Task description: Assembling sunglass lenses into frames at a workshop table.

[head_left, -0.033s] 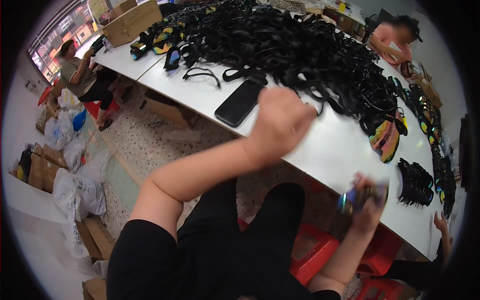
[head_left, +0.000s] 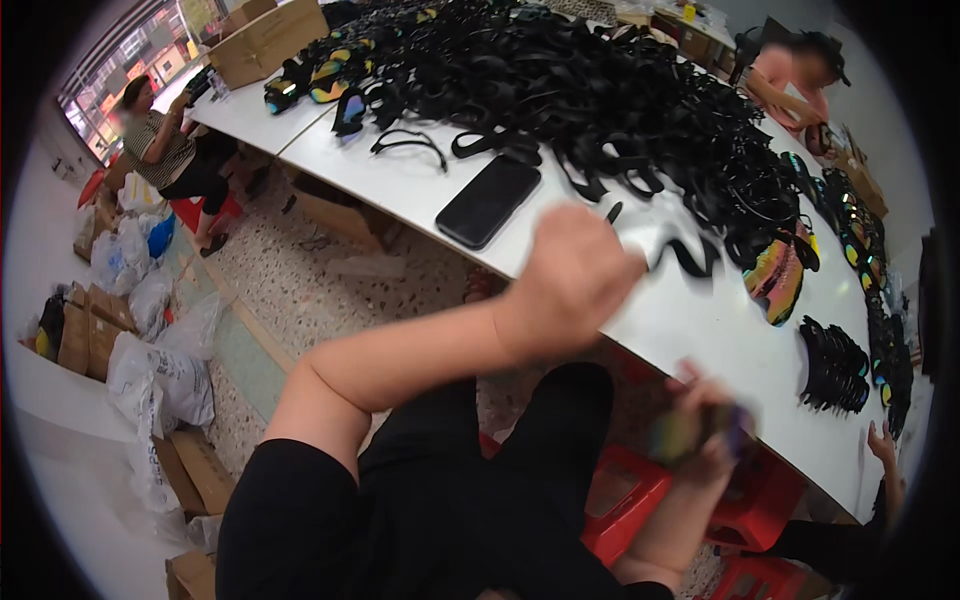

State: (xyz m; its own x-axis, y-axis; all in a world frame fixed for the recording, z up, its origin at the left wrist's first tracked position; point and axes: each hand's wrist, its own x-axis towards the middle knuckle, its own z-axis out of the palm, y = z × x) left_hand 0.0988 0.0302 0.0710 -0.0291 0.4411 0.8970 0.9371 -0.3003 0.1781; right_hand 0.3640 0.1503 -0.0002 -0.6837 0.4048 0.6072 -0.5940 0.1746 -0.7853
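Observation:
My left hand (head_left: 578,282) is closed above the near table edge, its fingers curled and slightly smeared. From its fingertips a curved black strap (head_left: 692,262) runs to the right, toward the big pile of black straps and frames (head_left: 600,90). Lower right, just off the table edge, my right hand (head_left: 712,458) grips goggles (head_left: 690,432) with a shiny, rainbow-tinted lens, badly blurred by motion. A black phone (head_left: 488,202) lies on the table to the left of my left hand.
Mirrored goggles (head_left: 775,280) and a row of black frames (head_left: 832,365) lie right on the white table (head_left: 690,320). Red stools (head_left: 625,500) stand below. One person (head_left: 165,145) sits far left, another (head_left: 795,85) far right; a third person's hand (head_left: 882,443) shows at right.
My left hand has drawn down and slightly right, and a black strap now stretches out from the pile beside it. My right hand has shifted a little left and down with the goggles.

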